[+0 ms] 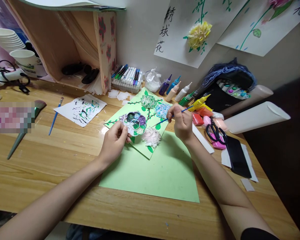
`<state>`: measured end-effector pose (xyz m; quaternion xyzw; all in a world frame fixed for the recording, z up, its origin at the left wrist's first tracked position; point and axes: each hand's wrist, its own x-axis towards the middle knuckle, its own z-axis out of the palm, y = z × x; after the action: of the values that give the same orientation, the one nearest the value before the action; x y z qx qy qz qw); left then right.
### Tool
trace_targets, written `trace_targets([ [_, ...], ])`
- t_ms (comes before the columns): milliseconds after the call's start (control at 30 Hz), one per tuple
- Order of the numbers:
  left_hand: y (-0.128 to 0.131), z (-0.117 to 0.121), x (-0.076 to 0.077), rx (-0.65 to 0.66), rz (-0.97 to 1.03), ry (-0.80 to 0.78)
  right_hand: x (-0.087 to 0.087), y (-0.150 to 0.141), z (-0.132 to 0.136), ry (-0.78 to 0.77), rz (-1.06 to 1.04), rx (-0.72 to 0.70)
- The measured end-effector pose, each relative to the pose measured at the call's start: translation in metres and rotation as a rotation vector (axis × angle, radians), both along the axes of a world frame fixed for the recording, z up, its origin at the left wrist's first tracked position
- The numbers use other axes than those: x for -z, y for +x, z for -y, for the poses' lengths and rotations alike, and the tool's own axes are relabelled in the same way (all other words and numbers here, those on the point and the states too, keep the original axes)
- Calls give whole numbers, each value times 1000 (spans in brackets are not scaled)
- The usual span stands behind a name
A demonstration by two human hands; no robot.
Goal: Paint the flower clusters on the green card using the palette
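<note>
My left hand (116,141) is closed on the rim of a small flower-shaped paint palette (128,129), whose wells hold green, purple and dark paint. A thin blue paintbrush (172,116) is pinched in my right hand (181,123), its tip pointing down and left near the palette's right side. Beneath both lies a light green card (146,151) with painted branches and leaves. Fluffy flowers sit on it: a green-white one (148,101), a blue one (162,110) and a pale pink one (151,137). The palette partly covers a purple one. A larger green sheet (150,176) lies under the card.
Paint bottles (183,91), a box of markers (127,78) and a bowl of white tissue (153,81) line the back. At right are scissors (216,133) and a black phone (238,156). A paint-smeared paper (82,110) and another brush (55,116) lie left.
</note>
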<state>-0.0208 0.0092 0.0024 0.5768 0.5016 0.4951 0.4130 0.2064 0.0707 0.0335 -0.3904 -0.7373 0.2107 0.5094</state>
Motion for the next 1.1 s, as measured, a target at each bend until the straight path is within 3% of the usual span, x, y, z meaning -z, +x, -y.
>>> trace_targets([
  [167,0,0,0,2,-3,4,-1,0,0,21,73,-4],
  [667,-1,0,0,-9,-3,-3,-4,0,2,-22,-32,32],
  [1100,-2,0,-1,-17,-11,-18,-5,-4,3,6,124,8],
])
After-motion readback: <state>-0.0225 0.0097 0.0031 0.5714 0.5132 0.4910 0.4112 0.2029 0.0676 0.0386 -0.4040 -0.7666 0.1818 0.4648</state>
